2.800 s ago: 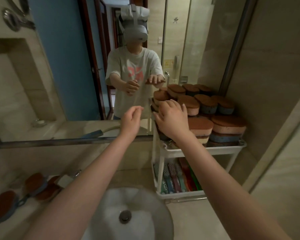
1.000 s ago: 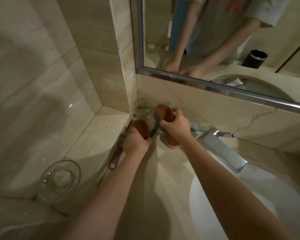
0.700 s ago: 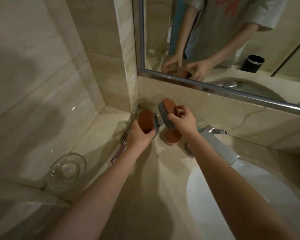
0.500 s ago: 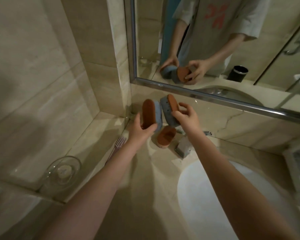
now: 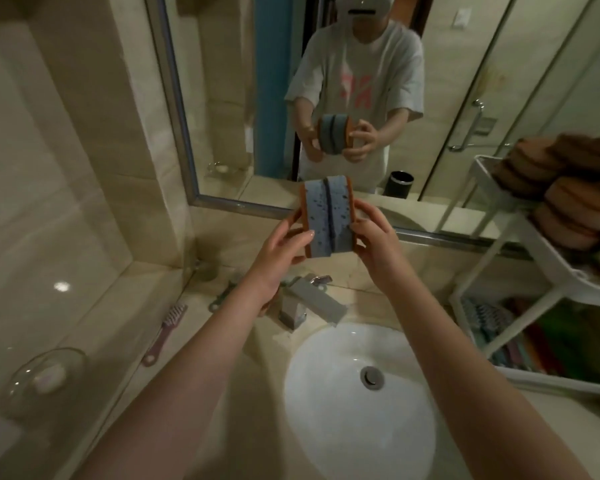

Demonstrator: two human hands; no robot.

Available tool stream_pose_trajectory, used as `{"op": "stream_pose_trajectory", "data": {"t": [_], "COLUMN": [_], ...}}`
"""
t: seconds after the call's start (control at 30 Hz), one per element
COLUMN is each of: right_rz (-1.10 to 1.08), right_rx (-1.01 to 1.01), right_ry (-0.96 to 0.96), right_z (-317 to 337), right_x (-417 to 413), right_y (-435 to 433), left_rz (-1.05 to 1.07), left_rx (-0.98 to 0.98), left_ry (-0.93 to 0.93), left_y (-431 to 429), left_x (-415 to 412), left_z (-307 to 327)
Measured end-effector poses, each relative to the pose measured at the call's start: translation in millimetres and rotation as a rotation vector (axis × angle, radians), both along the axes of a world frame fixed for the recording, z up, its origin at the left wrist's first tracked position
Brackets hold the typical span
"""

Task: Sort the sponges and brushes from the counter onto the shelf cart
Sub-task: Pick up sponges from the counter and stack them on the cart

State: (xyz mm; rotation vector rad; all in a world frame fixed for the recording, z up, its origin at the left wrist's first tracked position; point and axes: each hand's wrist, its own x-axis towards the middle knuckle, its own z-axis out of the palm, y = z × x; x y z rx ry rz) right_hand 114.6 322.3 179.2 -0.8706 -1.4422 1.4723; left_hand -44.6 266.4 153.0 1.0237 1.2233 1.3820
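Okay, left sponge and right sponge are pressed together side by side. Blue foam edges face me and the brown scour sides face outward. They're up in the air over the faucet, in front of the lower edge of the mirror. Long axis of both runs about 12 to 6, tilted slightly. My left hand grasps the left one, thumb on the blue foam. My right hand grasps the right one the same way. Both hands are full, with no free fingers.

The shelf cart lies at 3 o'clock from the sponges, so my right hand is nearer. Its top tier already carries stacked sponges, and the lower shelf looks to hold brushes, blurred. I'd guess the next move is a swing toward 3 o'clock, laying the pair flat on that stack.

A purple brush still lies on the counter at 8 o'clock, beside a glass dish.
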Motion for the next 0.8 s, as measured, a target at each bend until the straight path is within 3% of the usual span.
{"op": "stream_pose_trajectory", "data": {"t": [0.37,0.6,0.8], "right_rz": [-0.156,-0.341,-0.364], "right_rx": [0.098,0.17,0.204], "right_ry": [0.042,0.092,0.15], "right_z": [48,63,72], "right_x": [134,209,266], "right_y": [4,10,17], "left_rz": [-0.029,-0.085,-0.097], "left_rx": [0.191,0.265,0.291], "left_ry": [0.124,0.141,0.125], "left_y": [19,39,53], "left_x": [140,222,278], "left_z": [48,66,75]}}
